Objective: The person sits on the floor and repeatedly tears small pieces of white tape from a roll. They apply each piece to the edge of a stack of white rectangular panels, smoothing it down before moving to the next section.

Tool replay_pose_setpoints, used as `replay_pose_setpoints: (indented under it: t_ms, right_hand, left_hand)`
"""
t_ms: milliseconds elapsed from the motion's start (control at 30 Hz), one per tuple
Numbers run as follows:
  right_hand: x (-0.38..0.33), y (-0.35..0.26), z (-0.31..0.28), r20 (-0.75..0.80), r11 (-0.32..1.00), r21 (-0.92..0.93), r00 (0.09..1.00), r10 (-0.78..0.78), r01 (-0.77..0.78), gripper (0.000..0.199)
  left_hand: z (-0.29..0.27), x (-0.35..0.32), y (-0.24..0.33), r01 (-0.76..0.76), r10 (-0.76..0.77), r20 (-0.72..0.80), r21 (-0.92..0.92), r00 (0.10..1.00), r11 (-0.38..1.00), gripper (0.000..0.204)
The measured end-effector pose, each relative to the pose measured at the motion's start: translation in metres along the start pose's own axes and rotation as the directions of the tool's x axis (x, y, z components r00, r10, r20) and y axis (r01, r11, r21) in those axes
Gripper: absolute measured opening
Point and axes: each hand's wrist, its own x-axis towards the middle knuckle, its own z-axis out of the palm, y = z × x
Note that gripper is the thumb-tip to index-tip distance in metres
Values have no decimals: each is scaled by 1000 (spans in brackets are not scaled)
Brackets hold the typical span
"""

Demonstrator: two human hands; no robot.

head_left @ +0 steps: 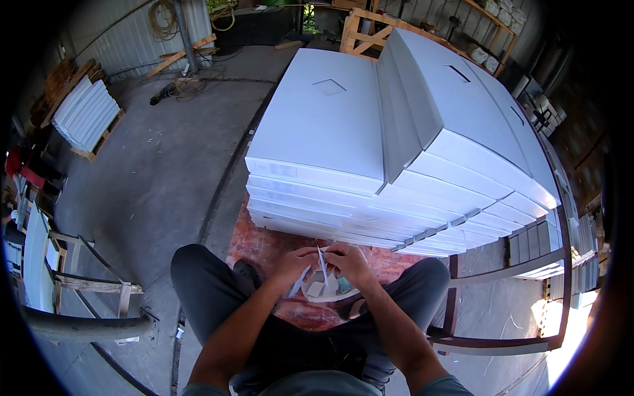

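My left hand (pixel 294 265) and my right hand (pixel 351 261) meet in front of me, between my bent knees. The fingers of both are closed in a pinch on a thin white strip (pixel 323 264), which stands on edge between them. Whether it is paper or plastic I cannot tell. Just below my hands sits a light, open container (pixel 323 298), perhaps a bag or a bowl, with small white and pale green flat pieces in it. A bluish-white strip (pixel 298 282) hangs beside it under my left hand.
Ahead, long flat white cartons (pixel 323 119) are stacked, higher on the right (pixel 449 99), above a worn reddish board (pixel 247 231). Metal frames stand at the right (pixel 508 346) and left (pixel 92 327). A pallet of white panels (pixel 86 115) is far left, near a person in red (pixel 33 173).
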Motion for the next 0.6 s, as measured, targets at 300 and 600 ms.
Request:
replay_pose_setpoints:
  t_ms: [300,600]
  right_hand:
    - [-4,6,-3,-15,949,-244,978,-208,199,25]
    - [-2,-16,-33,-562,959,-209,778,-279,193,22]
  left_hand:
    - [-6,13,-29,-16,19,-36,103,999,995,16]
    - [-48,38,-78,217,-119,-305,308,945,926,17]
